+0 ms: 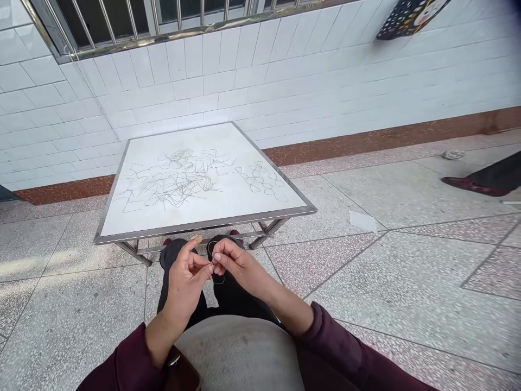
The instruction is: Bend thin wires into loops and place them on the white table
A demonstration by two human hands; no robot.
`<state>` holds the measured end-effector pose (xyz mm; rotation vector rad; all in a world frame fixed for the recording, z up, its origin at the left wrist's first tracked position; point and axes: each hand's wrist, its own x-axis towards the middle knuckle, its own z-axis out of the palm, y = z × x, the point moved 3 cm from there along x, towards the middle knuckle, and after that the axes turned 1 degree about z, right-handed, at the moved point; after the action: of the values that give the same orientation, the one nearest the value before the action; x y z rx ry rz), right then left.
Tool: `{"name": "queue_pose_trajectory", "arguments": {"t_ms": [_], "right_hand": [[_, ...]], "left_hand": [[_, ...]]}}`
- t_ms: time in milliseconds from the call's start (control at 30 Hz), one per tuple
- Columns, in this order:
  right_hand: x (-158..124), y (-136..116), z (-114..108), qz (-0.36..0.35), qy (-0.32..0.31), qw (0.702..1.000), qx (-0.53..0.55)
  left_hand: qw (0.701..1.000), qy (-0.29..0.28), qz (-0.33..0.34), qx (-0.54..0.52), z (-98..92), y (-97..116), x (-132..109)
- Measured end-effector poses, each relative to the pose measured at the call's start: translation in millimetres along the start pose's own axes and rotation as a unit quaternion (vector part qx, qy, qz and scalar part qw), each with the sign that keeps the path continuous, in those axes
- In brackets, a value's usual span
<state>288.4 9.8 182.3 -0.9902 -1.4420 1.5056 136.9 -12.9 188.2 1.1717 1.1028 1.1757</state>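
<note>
Over my lap, my left hand (185, 279) and my right hand (234, 263) meet with fingers pinched on one thin dark wire piece (215, 267), bent into loops between the fingertips. In front of my knees stands a low white table (203, 221) with a metal rim. A tangled pile of zigzag wire pieces (171, 179) lies on its left and middle. Several finished figure-eight wire loops (262, 182) lie in a group on its right side.
A white tiled wall (285, 70) with a barred window runs behind the table. The floor is speckled stone tile, with a scrap of paper (363, 221) on it. Another person's dark shoe and trouser leg (480, 182) show at the far right.
</note>
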Motion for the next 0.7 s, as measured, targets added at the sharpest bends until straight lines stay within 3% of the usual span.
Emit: {"name": "queue_pose_trajectory", "arguments": {"t_ms": [333,700], "right_hand": [[-3,8,4,-0.029,0.009,0.996,-0.081],[-5,16,6,-0.027,-0.040,0.993,-0.108]], "left_hand": [[0.999,0.000,-0.041,-0.021,6.5,3,0],[0.998,0.001,-0.057,0.015,4.8,-2,3]]}}
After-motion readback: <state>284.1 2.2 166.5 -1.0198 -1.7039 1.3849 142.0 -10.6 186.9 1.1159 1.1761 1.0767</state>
